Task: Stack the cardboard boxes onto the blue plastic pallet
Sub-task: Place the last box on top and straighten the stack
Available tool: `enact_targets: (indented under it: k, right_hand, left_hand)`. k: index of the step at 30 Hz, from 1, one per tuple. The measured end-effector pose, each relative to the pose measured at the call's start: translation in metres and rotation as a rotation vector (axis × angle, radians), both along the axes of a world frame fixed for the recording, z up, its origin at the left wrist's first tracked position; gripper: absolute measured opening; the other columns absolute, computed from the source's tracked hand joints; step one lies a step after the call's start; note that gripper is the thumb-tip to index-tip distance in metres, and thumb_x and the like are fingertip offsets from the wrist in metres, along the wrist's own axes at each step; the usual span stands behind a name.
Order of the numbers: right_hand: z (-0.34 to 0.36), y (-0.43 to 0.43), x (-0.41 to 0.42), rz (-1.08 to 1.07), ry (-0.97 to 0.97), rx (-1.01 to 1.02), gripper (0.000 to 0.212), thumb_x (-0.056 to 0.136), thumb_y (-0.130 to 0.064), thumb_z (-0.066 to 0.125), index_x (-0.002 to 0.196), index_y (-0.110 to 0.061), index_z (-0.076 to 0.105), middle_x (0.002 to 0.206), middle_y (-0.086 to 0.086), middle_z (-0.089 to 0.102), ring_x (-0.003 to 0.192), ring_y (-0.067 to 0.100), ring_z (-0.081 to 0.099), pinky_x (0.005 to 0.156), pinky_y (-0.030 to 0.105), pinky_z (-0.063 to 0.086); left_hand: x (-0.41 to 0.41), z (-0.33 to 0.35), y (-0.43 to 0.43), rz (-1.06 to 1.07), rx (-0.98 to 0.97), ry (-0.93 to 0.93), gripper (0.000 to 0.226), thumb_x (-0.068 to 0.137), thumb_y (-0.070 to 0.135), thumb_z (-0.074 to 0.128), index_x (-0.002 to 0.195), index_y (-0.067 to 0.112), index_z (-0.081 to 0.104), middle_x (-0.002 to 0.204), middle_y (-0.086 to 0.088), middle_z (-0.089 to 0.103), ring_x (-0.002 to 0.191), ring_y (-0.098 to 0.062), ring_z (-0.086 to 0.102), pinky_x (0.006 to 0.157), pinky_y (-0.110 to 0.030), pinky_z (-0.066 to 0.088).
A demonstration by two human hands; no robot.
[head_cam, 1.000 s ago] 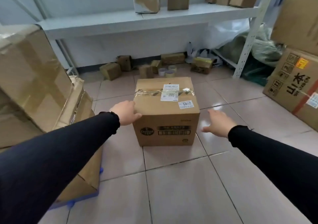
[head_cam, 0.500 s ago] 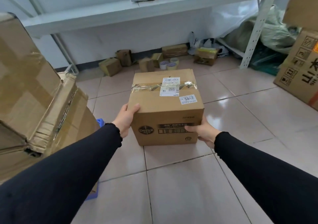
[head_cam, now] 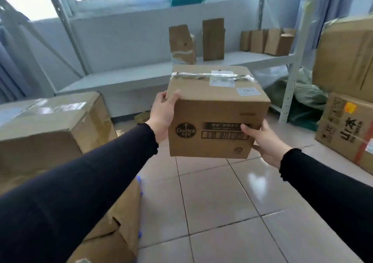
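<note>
Fingers: left hand (head_cam: 162,114) fingers (head_cam: 171,97) curl over the top left edge of the Dettol carton (head_cam: 218,113); right hand (head_cam: 266,143) fingers (head_cam: 247,128) press its front face near the barcode, with the palm at the lower right corner.
Grip: both hands clamp the carton from opposite sides; both arms wear dark sleeves (head_cam: 80,182).
Dettol carton: held in the air above the tiled floor (head_cam: 222,202), touching nothing else, slightly tilted, clear tape and white labels (head_cam: 222,81) on its top.
Stacked boxes: large taped cardboard boxes (head_cam: 50,125) sit at the left, just beside the left forearm, one above another.
Blue pallet: only a thin blue edge (head_cam: 139,182) shows beside the lower left box; the rest is hidden.
Shelf: white metal shelving (head_cam: 141,75) behind the carton carries several small upright brown boxes (head_cam: 213,39).
Right side: a printed carton (head_cam: 347,129) stands on the floor with another large box (head_cam: 343,61) above it, well apart from the held carton.
Behind shelf post: green bags (head_cam: 306,93) lie on the floor.
</note>
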State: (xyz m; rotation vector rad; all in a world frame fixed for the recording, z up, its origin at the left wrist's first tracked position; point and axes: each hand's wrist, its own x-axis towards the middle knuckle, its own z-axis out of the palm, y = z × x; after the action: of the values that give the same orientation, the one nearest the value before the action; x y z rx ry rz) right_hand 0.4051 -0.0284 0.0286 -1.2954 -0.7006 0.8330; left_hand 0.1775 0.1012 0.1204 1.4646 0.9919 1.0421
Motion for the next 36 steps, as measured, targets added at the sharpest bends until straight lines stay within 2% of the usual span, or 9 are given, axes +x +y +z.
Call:
enact_targets:
  k: [3,9,14,17,21,24,27,30,36]
  right_hand:
    - [0.089,-0.005,-0.009,-0.047,-0.09,0.132,0.049,0.097,-0.023,0.067,0.142,-0.025,0.047,0.128,-0.001,0.068,0.112,0.018,0.066,0.076,0.031,0.053]
    - [0.212,0.014,-0.091,-0.008,-0.126,0.293,0.043,0.098,-0.023,0.065,0.139,-0.024,0.051,0.101,-0.008,0.073,0.075,-0.003,0.073,0.059,0.022,0.054]
    - [0.26,0.045,-0.188,0.124,-0.159,0.311,0.048,0.099,-0.029,0.064,0.142,-0.029,0.044,0.104,-0.006,0.073,0.091,0.005,0.067,0.069,0.027,0.046]
    - [0.271,0.061,-0.246,0.198,-0.181,0.307,0.05,0.098,-0.029,0.065,0.144,-0.027,0.046,0.103,-0.002,0.077,0.086,0.005,0.072,0.07,0.03,0.052]
    - [0.271,0.074,-0.31,0.311,-0.189,0.289,0.053,0.096,-0.033,0.068,0.145,-0.029,0.048,0.106,0.002,0.079,0.102,0.017,0.074,0.089,0.046,0.057]
    - [0.267,0.078,-0.342,0.357,-0.211,0.279,0.053,0.095,-0.033,0.069,0.144,-0.029,0.05,0.112,0.002,0.077,0.101,0.015,0.073,0.069,0.031,0.058]
    - [0.262,0.078,-0.354,0.379,-0.25,0.274,0.051,0.093,-0.035,0.071,0.14,-0.029,0.052,0.112,-0.001,0.076,0.095,0.008,0.072,0.056,0.017,0.056]
    - [0.257,0.078,-0.359,0.39,-0.283,0.258,0.057,0.091,-0.036,0.074,0.143,-0.029,0.051,0.115,0.001,0.076,0.1,0.013,0.073,0.074,0.036,0.062]
    - [0.235,0.074,-0.362,0.363,-0.366,0.25,0.063,0.091,-0.042,0.072,0.147,-0.031,0.046,0.115,0.003,0.072,0.102,0.012,0.069,0.084,0.04,0.059]
  left_hand:
    - [-0.014,0.083,-0.005,-0.011,0.098,-0.087,0.045,0.098,0.049,0.058,0.131,0.02,0.051,0.111,-0.003,0.063,0.094,-0.019,0.061,0.075,-0.035,0.051]
    - [-0.105,0.217,0.002,0.102,0.289,-0.111,0.045,0.088,0.056,0.055,0.12,0.024,0.052,0.122,-0.007,0.058,0.111,-0.026,0.056,0.102,-0.049,0.045]
    - [-0.207,0.272,0.006,0.237,0.327,-0.108,0.036,0.104,0.043,0.046,0.129,0.017,0.049,0.096,-0.001,0.057,0.081,-0.014,0.056,0.047,-0.018,0.049]
    - [-0.279,0.287,0.008,0.311,0.345,-0.07,0.032,0.1,0.049,0.048,0.114,0.02,0.053,0.085,0.001,0.057,0.074,-0.012,0.057,0.037,-0.012,0.043]
    - [-0.353,0.291,0.001,0.46,0.34,-0.019,0.027,0.101,0.05,0.044,0.091,0.026,0.053,0.068,0.008,0.055,0.062,-0.007,0.053,0.04,-0.012,0.04]
    - [-0.386,0.283,-0.003,0.517,0.33,0.001,0.032,0.102,0.05,0.042,0.081,0.028,0.05,0.052,0.013,0.057,0.055,-0.004,0.054,0.046,-0.017,0.04]
    - [-0.402,0.271,-0.005,0.549,0.307,0.011,0.034,0.103,0.048,0.04,0.077,0.027,0.046,0.064,0.009,0.051,0.059,-0.006,0.049,0.053,-0.023,0.038]
    - [-0.416,0.257,-0.001,0.552,0.269,0.001,0.035,0.101,0.051,0.04,0.075,0.027,0.045,0.07,0.007,0.048,0.067,-0.01,0.047,0.061,-0.026,0.036]
    - [-0.424,0.232,0.0,0.499,0.326,0.081,0.037,0.104,0.058,0.032,0.086,0.032,0.052,0.084,0.009,0.055,0.074,-0.006,0.052,0.068,-0.027,0.041]
